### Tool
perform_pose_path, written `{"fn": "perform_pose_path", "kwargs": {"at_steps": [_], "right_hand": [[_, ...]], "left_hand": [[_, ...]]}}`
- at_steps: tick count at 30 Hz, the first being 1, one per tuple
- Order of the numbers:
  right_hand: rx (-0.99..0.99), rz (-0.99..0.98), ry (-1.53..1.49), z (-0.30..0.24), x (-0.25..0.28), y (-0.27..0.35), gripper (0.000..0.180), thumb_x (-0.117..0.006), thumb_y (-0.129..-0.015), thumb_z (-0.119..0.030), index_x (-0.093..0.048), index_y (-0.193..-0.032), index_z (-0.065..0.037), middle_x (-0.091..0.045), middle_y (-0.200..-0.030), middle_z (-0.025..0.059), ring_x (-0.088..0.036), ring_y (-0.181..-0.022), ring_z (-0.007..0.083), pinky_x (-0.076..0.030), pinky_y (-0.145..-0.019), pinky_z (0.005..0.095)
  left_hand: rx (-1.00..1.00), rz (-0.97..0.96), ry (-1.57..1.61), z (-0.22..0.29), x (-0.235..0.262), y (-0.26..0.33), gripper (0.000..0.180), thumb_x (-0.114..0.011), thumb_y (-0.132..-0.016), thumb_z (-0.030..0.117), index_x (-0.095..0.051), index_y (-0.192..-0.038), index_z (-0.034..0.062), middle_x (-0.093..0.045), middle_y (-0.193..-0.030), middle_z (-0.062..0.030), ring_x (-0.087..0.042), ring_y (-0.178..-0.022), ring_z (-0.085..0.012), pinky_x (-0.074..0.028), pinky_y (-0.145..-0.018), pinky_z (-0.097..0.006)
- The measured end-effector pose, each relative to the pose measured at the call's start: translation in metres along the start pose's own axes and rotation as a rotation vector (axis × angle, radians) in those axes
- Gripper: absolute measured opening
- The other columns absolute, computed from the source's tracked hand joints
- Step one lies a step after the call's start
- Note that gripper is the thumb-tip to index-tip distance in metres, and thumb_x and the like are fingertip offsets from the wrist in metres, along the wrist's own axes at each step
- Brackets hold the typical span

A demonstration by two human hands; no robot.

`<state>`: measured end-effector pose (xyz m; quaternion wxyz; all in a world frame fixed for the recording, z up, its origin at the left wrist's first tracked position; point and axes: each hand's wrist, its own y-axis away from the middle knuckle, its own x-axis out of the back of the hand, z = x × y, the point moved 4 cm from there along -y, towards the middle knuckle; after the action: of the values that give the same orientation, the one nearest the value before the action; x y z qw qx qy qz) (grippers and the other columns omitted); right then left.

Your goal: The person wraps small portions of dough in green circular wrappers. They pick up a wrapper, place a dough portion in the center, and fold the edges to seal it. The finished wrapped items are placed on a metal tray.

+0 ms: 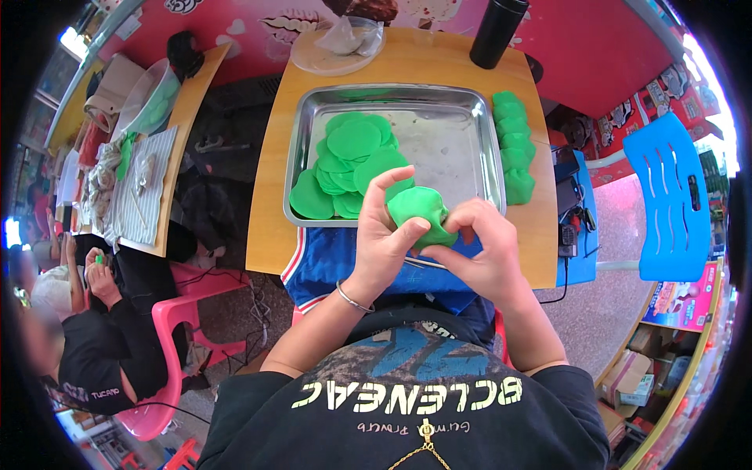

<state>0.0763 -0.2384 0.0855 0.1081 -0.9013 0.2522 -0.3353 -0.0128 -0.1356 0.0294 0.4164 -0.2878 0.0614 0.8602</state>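
A lump of green dough [419,213] is held between both my hands above the near edge of a wooden table. My left hand [381,235] cups it from the left with fingers curled over the top. My right hand [484,244] pinches it from the right. Just beyond sits a metal tray [454,149] holding a pile of flat green dough discs [348,164] on its left side. A row of green dough pieces [513,145] lies on the table right of the tray.
A black cylindrical bottle [497,31] and a clear lidded dish [338,43] stand at the table's far end. A blue plastic chair [674,204] is at right. Another person [86,329] sits on a pink chair at lower left, beside a second table [176,133].
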Motion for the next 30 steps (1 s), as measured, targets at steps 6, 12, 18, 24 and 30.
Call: {"fn": "perform_pose_path", "kwargs": {"at_steps": [6, 12, 18, 24, 30], "right_hand": [[-0.09, 0.187, -0.15, -0.002, -0.011, -0.002, 0.023, -0.075, -0.061, -0.006, -0.058, -0.077, -0.004, -0.057, -0.074, 0.0055, -0.053, -0.063, 0.019, -0.041, -0.057, 0.0307], [0.071, 0.034, -0.017, 0.012, -0.022, 0.007, 0.023, -0.068, -0.066, 0.0, -0.062, -0.088, -0.002, -0.056, -0.077, 0.008, -0.053, -0.068, 0.0231, -0.043, -0.063, 0.0336], [0.105, -0.008, -0.117, 0.004, -0.031, -0.008, 0.025, -0.068, -0.066, 0.0, -0.062, -0.089, -0.002, -0.055, -0.081, 0.008, -0.052, -0.074, 0.0232, -0.043, -0.066, 0.0336], [-0.051, -0.113, -0.09, 0.015, -0.031, -0.001, 0.022, -0.07, -0.066, -0.001, -0.062, -0.086, -0.002, -0.057, -0.076, 0.0074, -0.051, -0.061, 0.0175, -0.043, -0.058, 0.0275], [-0.133, -0.088, -0.039, 0.012, -0.041, -0.001, 0.015, -0.068, -0.069, -0.001, -0.062, -0.082, 0.0, -0.054, -0.072, 0.0046, -0.049, -0.058, 0.0119, -0.04, -0.053, 0.0245]], "left_hand": [[0.05, 0.088, 0.133, -0.007, -0.001, 0.004, 0.033, -0.063, -0.084, 0.024, -0.056, -0.107, 0.0008, -0.057, -0.092, -0.0021, -0.055, -0.088, -0.0097, -0.046, -0.076, -0.024], [0.09, -0.09, 0.135, -0.01, 0.002, 0.003, 0.028, -0.059, -0.086, 0.02, -0.056, -0.107, 0.0006, -0.059, -0.108, -0.0086, -0.055, -0.096, -0.0134, -0.046, -0.081, -0.026], [0.05, -0.043, 0.119, 0.003, -0.004, -0.001, 0.036, -0.062, -0.084, 0.024, -0.051, -0.11, 0.0013, -0.058, -0.109, -0.0135, -0.056, -0.1, -0.0196, -0.046, -0.087, -0.031], [0.245, 0.012, 0.398, -0.011, 0.004, 0.01, 0.017, -0.06, -0.085, 0.012, -0.055, -0.099, 0.0045, -0.06, -0.104, -0.012, -0.058, -0.094, -0.0163, -0.049, -0.08, -0.03], [0.158, 0.124, 0.377, -0.016, 0.016, 0.014, 0.015, -0.059, -0.086, 0.014, -0.054, -0.097, 0.0044, -0.06, -0.105, -0.0141, -0.058, -0.099, -0.0192, -0.049, -0.083, -0.031]]}}
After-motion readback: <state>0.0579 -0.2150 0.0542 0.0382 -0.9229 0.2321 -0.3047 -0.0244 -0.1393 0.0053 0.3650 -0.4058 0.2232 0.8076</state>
